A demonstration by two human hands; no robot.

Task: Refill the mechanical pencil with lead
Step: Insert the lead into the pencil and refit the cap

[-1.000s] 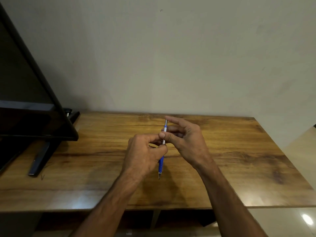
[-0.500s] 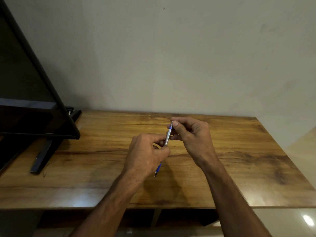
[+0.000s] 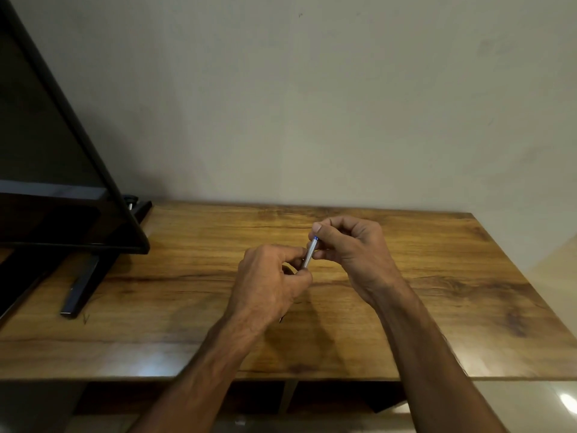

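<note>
A plain wall [image 3: 312, 104] is filling the upper view. Below it a wooden table [image 3: 468, 292] is stretching across, with a black television [image 3: 46, 182] standing on its left end. Both hands are hovering over the table's middle. The left hand [image 3: 268, 285] is curling its fingers around the lower part of the mechanical pencil [image 3: 310, 253], hiding most of the barrel. The right hand [image 3: 352, 248] is pinching the pencil's upper end between thumb and fingertips. The pencil is tilting, its silver top with a blue ring pointing up and away.
</note>
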